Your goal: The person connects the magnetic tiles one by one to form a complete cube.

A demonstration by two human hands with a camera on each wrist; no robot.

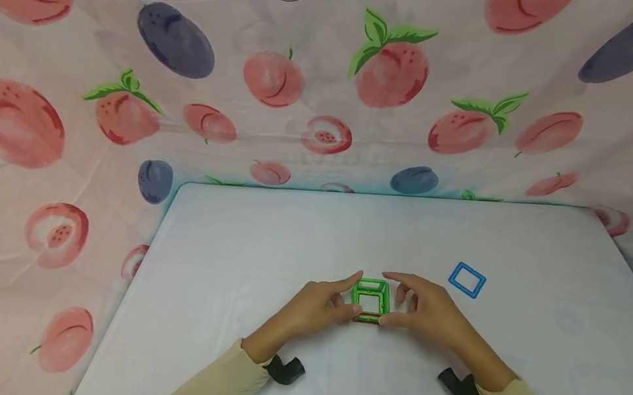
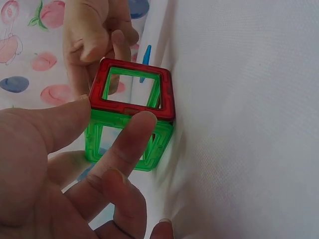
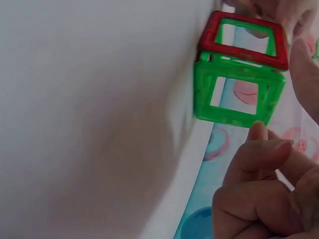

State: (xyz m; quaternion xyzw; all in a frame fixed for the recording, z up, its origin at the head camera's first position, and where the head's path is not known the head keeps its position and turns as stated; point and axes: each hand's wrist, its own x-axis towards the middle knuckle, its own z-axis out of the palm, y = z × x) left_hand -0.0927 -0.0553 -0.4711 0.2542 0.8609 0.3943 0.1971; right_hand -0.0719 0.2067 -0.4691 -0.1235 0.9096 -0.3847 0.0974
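A small cube of magnetic tiles [image 1: 373,288], green with one red tile [image 2: 166,94], is between both hands close over the white table. Its tiles are open square frames. My left hand [image 1: 320,305] grips the left side, thumb and a finger at two corners; in the left wrist view one fingertip [image 2: 144,119] lies across the red tile's edge. From the other side my right hand [image 1: 427,307] holds the cube lightly, thumb tip at the near right corner and index finger stretched along the far edge. Its other fingers [image 3: 254,204] are bent.
A blue square magnetic tile [image 1: 467,280] lies flat on the white table [image 1: 265,231], beyond the right hand and to its right. A fruit-printed cloth [image 1: 324,40] hangs behind the table and at its sides. Each sleeve end has a black wrist mount [image 1: 285,370].
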